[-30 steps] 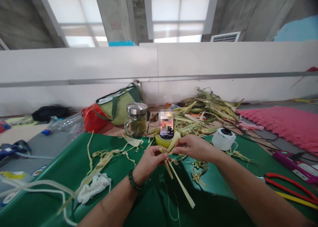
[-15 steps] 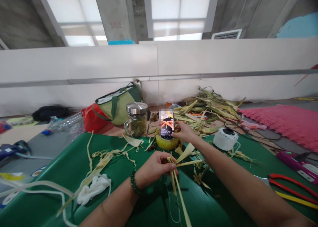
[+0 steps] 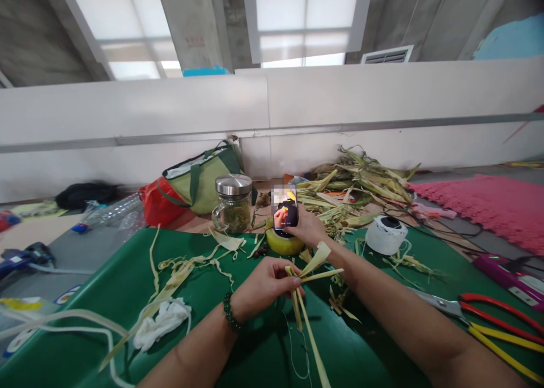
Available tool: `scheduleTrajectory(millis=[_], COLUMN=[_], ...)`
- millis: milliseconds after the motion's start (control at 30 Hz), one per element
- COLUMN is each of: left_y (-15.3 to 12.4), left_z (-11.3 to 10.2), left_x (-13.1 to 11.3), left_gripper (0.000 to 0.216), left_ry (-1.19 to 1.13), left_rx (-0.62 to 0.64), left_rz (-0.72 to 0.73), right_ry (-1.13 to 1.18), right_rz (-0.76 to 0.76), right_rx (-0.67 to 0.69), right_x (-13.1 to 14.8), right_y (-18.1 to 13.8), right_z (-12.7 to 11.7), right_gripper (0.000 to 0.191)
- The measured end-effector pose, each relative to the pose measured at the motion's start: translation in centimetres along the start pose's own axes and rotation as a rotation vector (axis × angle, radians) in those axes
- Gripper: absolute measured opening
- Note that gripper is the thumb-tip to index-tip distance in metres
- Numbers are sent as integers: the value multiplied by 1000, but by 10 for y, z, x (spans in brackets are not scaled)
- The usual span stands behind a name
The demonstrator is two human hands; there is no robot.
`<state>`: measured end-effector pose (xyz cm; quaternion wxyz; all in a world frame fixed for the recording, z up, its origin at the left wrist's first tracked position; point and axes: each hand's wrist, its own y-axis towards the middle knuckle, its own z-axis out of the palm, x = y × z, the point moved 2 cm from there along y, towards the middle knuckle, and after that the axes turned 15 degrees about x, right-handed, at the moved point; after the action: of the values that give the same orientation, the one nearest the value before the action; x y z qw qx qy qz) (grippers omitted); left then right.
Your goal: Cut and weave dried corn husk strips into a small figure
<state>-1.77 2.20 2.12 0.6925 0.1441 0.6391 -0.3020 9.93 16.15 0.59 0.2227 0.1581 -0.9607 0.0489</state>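
Pale corn husk strips [image 3: 317, 259], folded across one another, are pinched between the thumb and fingers of my left hand [image 3: 276, 280]. Long ends hang down towards me, beside a thin loop of thread [image 3: 293, 348]. My right hand [image 3: 309, 227] is at the lower right of a phone [image 3: 285, 209], its thumb over the lit screen and its other fingers partly hidden at the edge and behind. The phone leans upright against a yellow roll of tape [image 3: 285, 244]. Hands and a yellow item show on the screen, partly pixelated.
A green mat [image 3: 204, 331] lies beneath. Scissors [image 3: 463, 308] and a white thread spool [image 3: 386, 236] are at right, a glass jar [image 3: 233, 204] and green bag [image 3: 204, 178] at back left. Dried husks [image 3: 361, 178] are piled behind; white tissue [image 3: 164, 323] lies left.
My right hand has moved left and inward, its thumb now over the phone's lower screen. The screen picture differs. More of the scissors shows. My left hand keeps its pinch.
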Motion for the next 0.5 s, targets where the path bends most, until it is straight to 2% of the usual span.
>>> scheduleTrajectory(millis=[200, 333, 400, 500], left_y=[-1, -2, -2, -2], left_z=[0, -1, -1, -3], left_x=[-2, -2, -2, -3], left_gripper=[34, 36, 36, 37], left_ry=[-2, -3, -13, -47], left_rx=[-13, -26, -41, -87], left_rz=[8, 9, 13, 41], right_ry=[80, 214, 270, 312], right_rz=[-99, -173, -169, -172], right_rx=[-15, 64, 75, 34], right_x=[0, -11, -21, -31], right_y=[-4, -3, -3, -8], right_z=[-2, -11, -22, -43], right_gripper=[79, 84, 79, 52])
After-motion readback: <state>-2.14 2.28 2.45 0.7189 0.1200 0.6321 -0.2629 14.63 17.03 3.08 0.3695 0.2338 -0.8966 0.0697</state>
